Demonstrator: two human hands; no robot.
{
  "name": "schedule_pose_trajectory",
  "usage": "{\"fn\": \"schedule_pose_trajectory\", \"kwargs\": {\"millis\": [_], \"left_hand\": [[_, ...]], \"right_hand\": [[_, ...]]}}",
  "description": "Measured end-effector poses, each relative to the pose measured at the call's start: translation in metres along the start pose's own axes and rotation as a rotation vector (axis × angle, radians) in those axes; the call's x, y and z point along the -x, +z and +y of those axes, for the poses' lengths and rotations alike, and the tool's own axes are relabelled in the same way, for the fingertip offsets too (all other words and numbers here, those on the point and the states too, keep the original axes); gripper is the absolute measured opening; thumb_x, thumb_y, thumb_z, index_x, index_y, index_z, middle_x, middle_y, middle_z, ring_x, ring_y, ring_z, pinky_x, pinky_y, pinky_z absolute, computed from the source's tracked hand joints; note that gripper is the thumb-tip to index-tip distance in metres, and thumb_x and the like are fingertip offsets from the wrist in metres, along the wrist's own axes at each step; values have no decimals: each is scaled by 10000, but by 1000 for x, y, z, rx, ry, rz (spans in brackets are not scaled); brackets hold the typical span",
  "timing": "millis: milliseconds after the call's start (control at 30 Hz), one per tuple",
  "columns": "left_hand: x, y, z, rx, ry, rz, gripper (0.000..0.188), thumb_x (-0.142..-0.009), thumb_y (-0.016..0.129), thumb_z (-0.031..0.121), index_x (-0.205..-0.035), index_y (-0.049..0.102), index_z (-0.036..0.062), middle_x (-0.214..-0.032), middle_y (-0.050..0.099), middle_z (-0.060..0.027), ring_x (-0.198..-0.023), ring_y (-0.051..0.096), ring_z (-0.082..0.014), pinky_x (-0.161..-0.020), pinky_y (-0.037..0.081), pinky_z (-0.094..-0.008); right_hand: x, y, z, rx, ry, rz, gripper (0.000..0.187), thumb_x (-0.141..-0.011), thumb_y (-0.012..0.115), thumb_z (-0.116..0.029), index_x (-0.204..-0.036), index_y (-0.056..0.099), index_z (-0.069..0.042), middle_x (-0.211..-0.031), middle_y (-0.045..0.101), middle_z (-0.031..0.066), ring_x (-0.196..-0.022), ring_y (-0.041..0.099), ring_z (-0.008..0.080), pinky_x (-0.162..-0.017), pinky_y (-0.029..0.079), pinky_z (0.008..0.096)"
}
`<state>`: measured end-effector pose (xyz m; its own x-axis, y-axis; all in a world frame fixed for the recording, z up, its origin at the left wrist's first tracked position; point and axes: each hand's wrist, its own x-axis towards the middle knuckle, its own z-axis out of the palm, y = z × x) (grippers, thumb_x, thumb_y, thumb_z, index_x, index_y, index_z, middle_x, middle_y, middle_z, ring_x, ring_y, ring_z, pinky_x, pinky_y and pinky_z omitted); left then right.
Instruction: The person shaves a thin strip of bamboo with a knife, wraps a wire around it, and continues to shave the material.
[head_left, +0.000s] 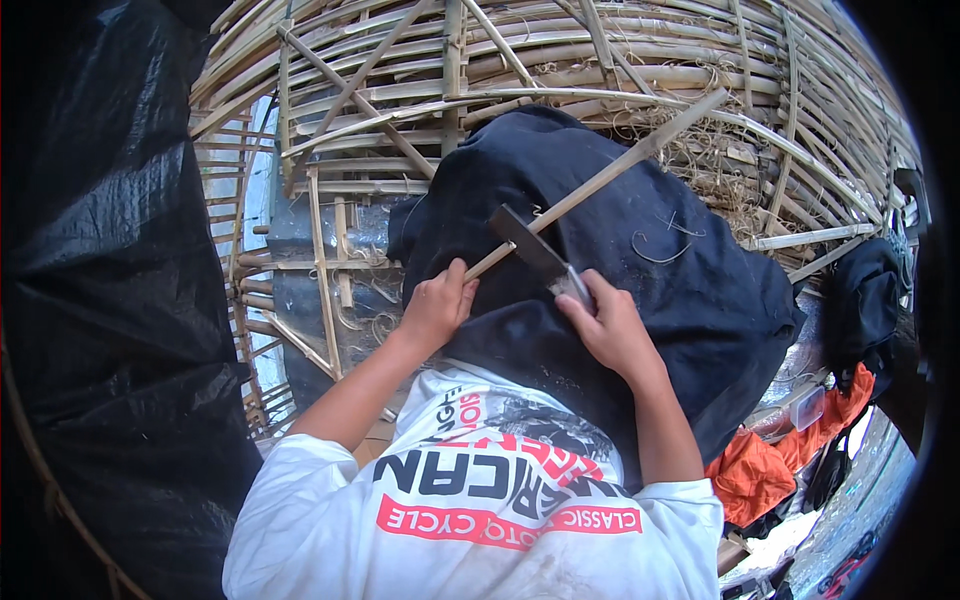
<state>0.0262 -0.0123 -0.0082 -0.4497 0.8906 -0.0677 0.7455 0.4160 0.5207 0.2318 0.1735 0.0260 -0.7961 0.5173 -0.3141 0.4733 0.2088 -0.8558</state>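
The left hand (440, 305) is closed around the near end of a long, pale stick (610, 178) that looks like bamboo. The stick slants up from that hand, over a dark cloth (640, 300), and its far end pokes out to the far right, in front of a wall of bamboo slats (640, 75). The right hand (608, 328) is wrapped around the handle of a knife (532, 243), with the thumb lying along it. The knife has a wide, dark blade, and its tip points to the far left. The blade crosses the stick just a little way past the left hand — the two look like they touch. A small, light curl (538, 212) sits by the stick, on the far side of the blade.

The dark cloth is big and bunched, and it covers the space in front of the person. A thin, bent strip (662, 248) lies on it, to the right of the stick. The person wears a white shirt (470, 565) with black and red print. On the left hangs a shiny black sheet (100, 220). More bamboo strips (325, 270) stand and cross between the sheet and the dark cloth. On the near right there is a bright orange cloth (750, 478) — all crumpled — and a small, clear box (807, 408) is right beside it.
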Motion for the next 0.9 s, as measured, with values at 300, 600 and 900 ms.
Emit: {"fn": "schedule_pose_trajectory", "kwargs": {"millis": [300,600,900], "left_hand": [[7,-7,3,82,-36,-41,205,-962,548,187,-981,430,20,-781,629,-243,-738,620,-474,-611,490,-548],[6,-12,6,195,-67,-51,199,-956,543,180,-988,429,20,-797,630,-257,-764,618,-485,-654,486,-552],[0,-25,-2,333,-81,-64,204,-963,567,200,-940,507,7,-754,618,-245,-760,625,-469,-629,469,-511]], "right_hand": [[5,11,1,-146,71,126,338,-944,620,-336,-1041,526,-26,-812,647,294,-812,632,495,-689,488,508],[6,19,0,-59,61,273,320,-938,627,-329,-992,526,-31,-802,658,260,-782,632,476,-656,494,500],[32,-8,-39,-233,-64,426,234,-818,769,-147,-864,611,19,-670,611,43,-647,561,114,-597,466,296]]}}
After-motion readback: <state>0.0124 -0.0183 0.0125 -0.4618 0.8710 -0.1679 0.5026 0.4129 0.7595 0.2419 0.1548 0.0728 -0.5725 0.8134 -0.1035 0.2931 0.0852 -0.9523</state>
